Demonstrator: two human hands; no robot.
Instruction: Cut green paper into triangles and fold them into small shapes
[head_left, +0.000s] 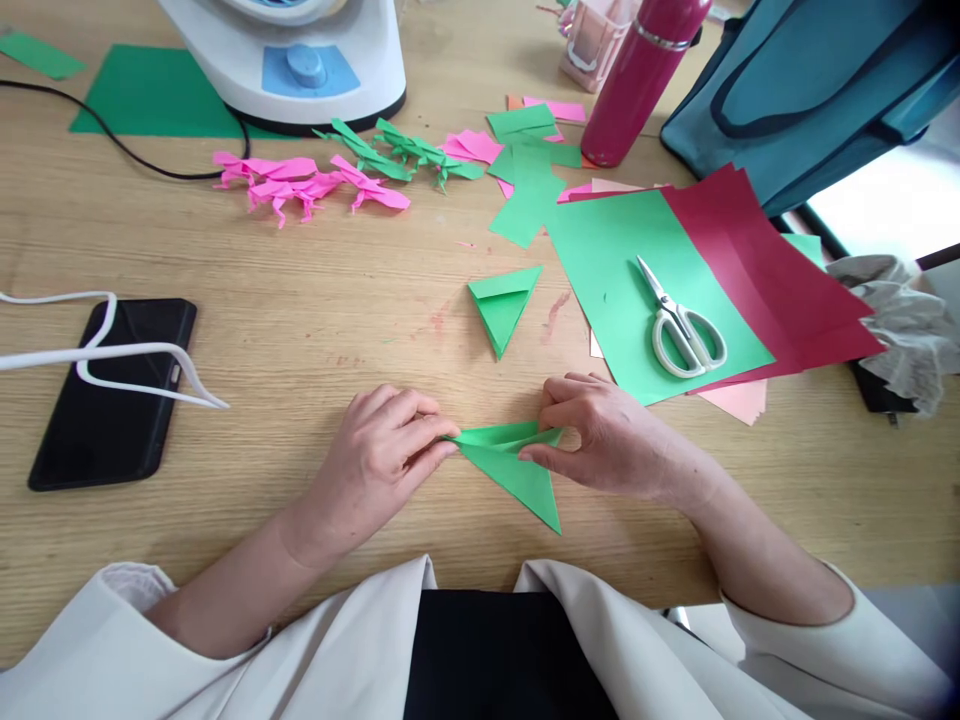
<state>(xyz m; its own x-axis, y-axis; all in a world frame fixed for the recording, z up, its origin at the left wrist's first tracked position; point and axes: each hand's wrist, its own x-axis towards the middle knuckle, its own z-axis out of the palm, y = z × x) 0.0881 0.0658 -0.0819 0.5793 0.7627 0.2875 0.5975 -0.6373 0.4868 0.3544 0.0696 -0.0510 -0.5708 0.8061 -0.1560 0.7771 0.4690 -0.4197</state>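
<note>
Between my hands is a green triangular piece of folded paper (517, 475), its long point aimed down toward me. My left hand (394, 440) pinches its left corner between thumb and fingers. At the upper right corner my right hand (600, 435) grips the paper, thumb on the near side and fingers curled behind. A narrow flap along the top edge stands partly raised. Just beyond lies a second green folded triangle (504, 305), with a flap folded across its top; neither hand touches it.
White-handled scissors (686, 330) rest on green and red sheets (780, 270) at right. Pink folded figures (300, 185) and green ones (405, 152) lie at the back, near a white appliance base (330, 70). A magenta bottle (637, 85) stands behind; a black phone-like device (112, 400) lies left.
</note>
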